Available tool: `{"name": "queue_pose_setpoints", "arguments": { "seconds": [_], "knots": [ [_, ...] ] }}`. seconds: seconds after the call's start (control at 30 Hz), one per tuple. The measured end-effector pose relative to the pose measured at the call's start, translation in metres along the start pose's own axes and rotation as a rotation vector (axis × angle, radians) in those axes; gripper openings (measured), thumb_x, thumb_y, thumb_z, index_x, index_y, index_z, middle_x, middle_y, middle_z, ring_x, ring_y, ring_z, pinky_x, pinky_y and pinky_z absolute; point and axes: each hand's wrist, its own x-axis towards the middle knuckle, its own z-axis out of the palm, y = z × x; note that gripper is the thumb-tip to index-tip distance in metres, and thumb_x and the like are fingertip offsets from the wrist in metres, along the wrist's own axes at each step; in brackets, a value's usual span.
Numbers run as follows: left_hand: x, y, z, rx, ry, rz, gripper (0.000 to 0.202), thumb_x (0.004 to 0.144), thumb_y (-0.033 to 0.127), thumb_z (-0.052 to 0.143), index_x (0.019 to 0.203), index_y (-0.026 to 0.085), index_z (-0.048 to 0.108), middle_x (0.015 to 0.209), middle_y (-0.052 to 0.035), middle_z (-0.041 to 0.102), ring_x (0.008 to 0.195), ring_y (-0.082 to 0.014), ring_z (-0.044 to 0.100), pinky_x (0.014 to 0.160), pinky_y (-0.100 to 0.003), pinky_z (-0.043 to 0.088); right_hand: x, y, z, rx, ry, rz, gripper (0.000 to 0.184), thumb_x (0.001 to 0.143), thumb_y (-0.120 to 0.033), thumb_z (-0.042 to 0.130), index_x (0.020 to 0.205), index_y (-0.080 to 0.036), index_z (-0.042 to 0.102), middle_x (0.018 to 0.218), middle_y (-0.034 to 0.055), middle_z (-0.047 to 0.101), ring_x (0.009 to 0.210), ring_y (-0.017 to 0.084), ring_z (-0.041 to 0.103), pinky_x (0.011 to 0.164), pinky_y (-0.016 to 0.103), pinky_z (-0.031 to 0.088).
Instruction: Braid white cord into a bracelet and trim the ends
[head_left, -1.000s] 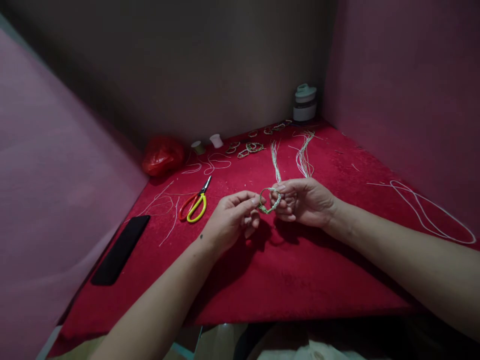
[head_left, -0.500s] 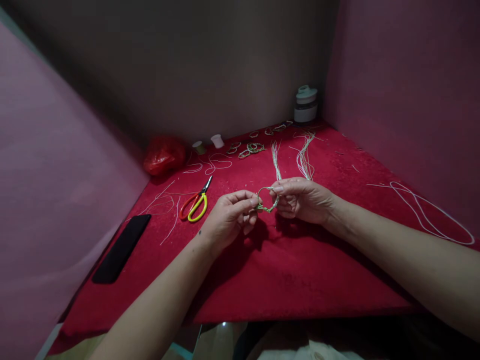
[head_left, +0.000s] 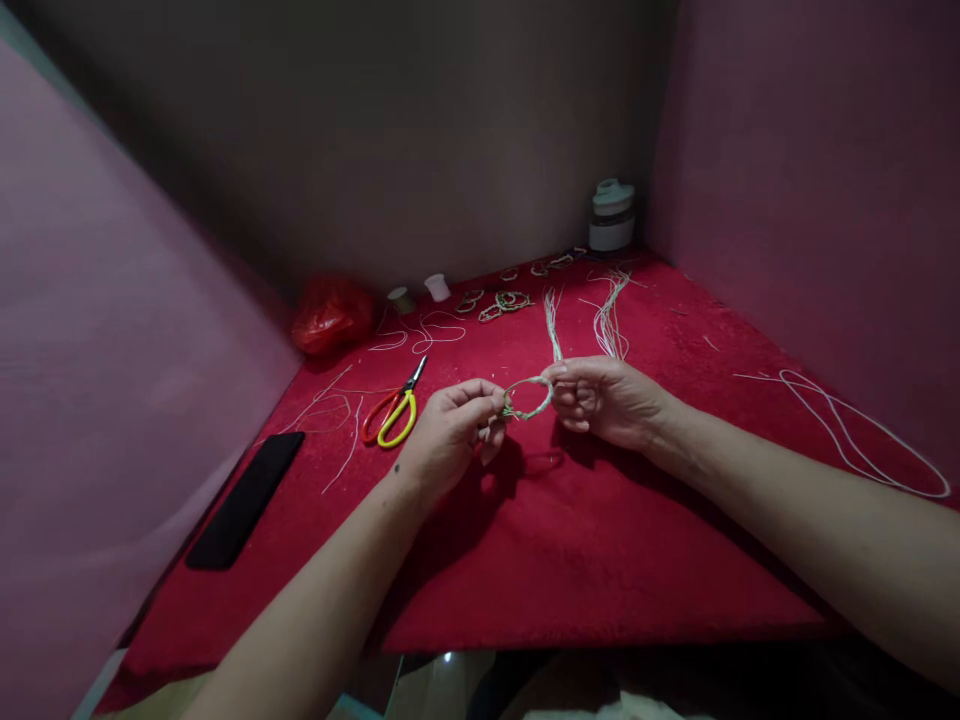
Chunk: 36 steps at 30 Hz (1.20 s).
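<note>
A braided cord bracelet (head_left: 529, 412), pale green and white, forms an open loop above the red cloth. At its left end, the thumb and index finger of my left hand (head_left: 466, 425) pinch it, and short cord ends stick out there. My right hand (head_left: 607, 398) has its thumb and forefinger closed at the loop's right edge, the other fingers curled in. Just behind my right hand lie a bundle of pale cords (head_left: 553, 325) and a second, looser bundle (head_left: 611, 318). Scissors (head_left: 397, 412) with one red and one yellow handle lie left of my left hand.
A black phone-like slab (head_left: 244, 502) lies at the left. Along the back are a red plastic bag (head_left: 332, 318), two thread spools (head_left: 437, 288), several finished-looking bracelets (head_left: 512, 300) and a lidded jar (head_left: 612, 218). A white cord (head_left: 862, 430) loops at the right; walls enclose the red-covered table (head_left: 600, 570).
The bracelet has turned and is stretched into a flatter, wider oval. My left hand has shifted slightly left, and my right fingers now grip only the loop's outer right edge.
</note>
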Motion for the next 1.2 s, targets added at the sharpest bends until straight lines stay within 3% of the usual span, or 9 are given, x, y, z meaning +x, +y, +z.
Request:
{"name": "queue_pose_setpoints", "arguments": {
  "seconds": [0.2,0.43,0.53,0.67,0.77,0.83,0.97,1.1,1.2],
  "knots": [
    [0.03,0.028,-0.025,0.236,0.101,0.137,0.012,0.073,0.024,0.066,0.072,0.013,0.06,0.052,0.0026,0.055,0.039,-0.0062,0.046,0.037,-0.018,0.035,0.005,0.005,-0.004,-0.094,0.066,-0.103,0.013,0.061,-0.022,0.068,0.07,-0.014,0.064,0.048,-0.0026,0.052,0.036,0.006,0.038,0.035,0.021,0.025],
    [0.138,0.045,-0.045,0.454,0.205,0.044,0.016,0.083,0.017,0.061,0.069,0.011,0.058,0.052,0.0032,0.053,0.038,-0.0048,0.043,0.039,-0.019,0.034,0.009,0.014,-0.006,-0.261,-0.009,-0.088,0.013,0.069,-0.024,0.07,0.069,-0.015,0.06,0.043,-0.0063,0.045,0.034,0.004,0.031,0.034,0.019,0.024],
    [0.18,0.047,-0.046,0.518,0.253,-0.026,0.023,0.091,0.032,0.058,0.099,0.011,0.062,0.086,-0.0034,0.064,0.068,-0.0103,0.06,0.061,-0.025,0.053,0.011,0.013,-0.006,-0.266,-0.007,-0.059,0.017,0.067,-0.026,0.071,0.068,-0.015,0.059,0.043,-0.0065,0.044,0.034,0.003,0.031,0.033,0.018,0.022],
    [0.21,0.046,-0.047,0.581,0.325,-0.078,0.036,0.091,0.034,0.057,0.12,0.014,0.057,0.117,-0.01,0.061,0.099,-0.0199,0.062,0.083,-0.04,0.055,0.012,0.008,-0.004,-0.274,-0.017,-0.029,0.018,0.065,-0.028,0.071,0.066,-0.016,0.058,0.041,-0.0063,0.045,0.032,0.003,0.029,0.032,0.018,0.019],
    [0.204,0.044,-0.048,0.623,0.33,-0.072,0.033,0.091,0.035,0.057,0.116,0.014,0.058,0.111,-0.0085,0.062,0.093,-0.0177,0.063,0.079,-0.037,0.056,0.01,0.004,-0.003,-0.274,-0.004,-0.028,0.017,0.064,-0.029,0.07,0.066,-0.017,0.057,0.04,-0.0065,0.044,0.03,0.003,0.027,0.031,0.02,0.016],
    [0.188,0.044,-0.047,0.636,0.299,-0.047,0.024,0.091,0.031,0.058,0.102,0.011,0.062,0.091,-0.0046,0.065,0.073,-0.0118,0.062,0.064,-0.028,0.054,0.009,0.0,-0.005,-0.275,0.0,-0.046,0.017,0.064,-0.029,0.07,0.067,-0.017,0.058,0.041,-0.0066,0.044,0.031,0.003,0.026,0.032,0.02,0.015],
    [0.137,0.047,-0.035,0.607,0.213,0.036,0.017,0.086,0.013,0.056,0.069,0.012,0.057,0.052,0.0031,0.053,0.037,-0.0047,0.042,0.036,-0.02,0.031,0.008,-0.017,-0.014,-0.432,0.071,-0.237,0.016,0.068,-0.03,0.066,0.071,-0.016,0.058,0.047,-0.0058,0.045,0.038,0.004,0.029,0.037,0.02,0.02],
    [0.084,0.049,-0.016,0.552,0.109,0.089,0.017,0.082,0.013,0.057,0.066,0.013,0.056,0.049,0.0026,0.054,0.034,-0.0051,0.042,0.035,-0.02,0.03,0.006,-0.036,-0.023,-1.22,0.244,-0.364,0.019,0.084,-0.03,0.048,0.085,-0.014,0.06,0.071,0.003,0.061,0.054,0.009,0.049,0.05,0.022,0.039],
    [0.053,0.05,-0.003,0.524,0.029,0.099,0.017,0.081,0.017,0.059,0.064,0.014,0.057,0.049,0.0018,0.054,0.035,-0.0058,0.044,0.035,-0.02,0.031,0.003,-0.037,-0.023,-1.737,0.229,-0.339,0.021,0.083,-0.03,0.05,0.083,-0.014,0.064,0.083,0.0091,0.066,0.072,0.018,0.059,0.062,0.027,0.042]
  ]
}}
